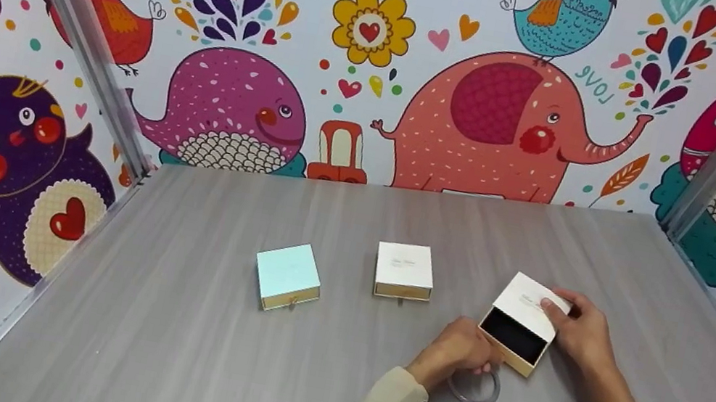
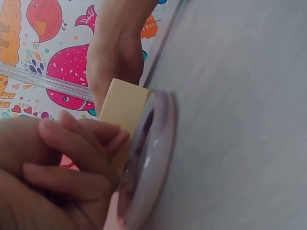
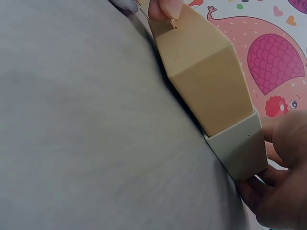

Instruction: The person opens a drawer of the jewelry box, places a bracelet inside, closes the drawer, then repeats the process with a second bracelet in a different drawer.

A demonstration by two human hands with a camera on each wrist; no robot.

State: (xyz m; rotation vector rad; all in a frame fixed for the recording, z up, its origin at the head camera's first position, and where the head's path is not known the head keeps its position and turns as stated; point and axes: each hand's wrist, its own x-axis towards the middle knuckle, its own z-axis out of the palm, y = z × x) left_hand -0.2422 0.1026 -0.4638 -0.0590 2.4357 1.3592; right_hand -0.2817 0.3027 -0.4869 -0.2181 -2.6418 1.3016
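Note:
A white drawer-style gift box [image 1: 527,305] sits on the table at the right, its drawer [image 1: 519,367] pulled partway out and showing a black lining. My right hand [image 1: 585,333] grips the sleeve from its far right side, thumb on top. At the drawer's front, my left hand [image 1: 465,345] pinches the small pull loop [image 3: 173,24], as the right wrist view shows. A pale purple-grey bangle [image 1: 495,393] lies on the table just below the left hand, close to the drawer front. The left wrist view shows the bangle [image 2: 156,158] beside the cream drawer wall [image 2: 125,100].
Another white drawer box [image 1: 405,266] stands shut at the middle of the grey table [image 1: 170,345]. Left of it is a mint-green box [image 1: 288,276], also shut, with a small pull at its front. A wall with cartoon animals and metal posts [image 1: 73,18] bounds the table.

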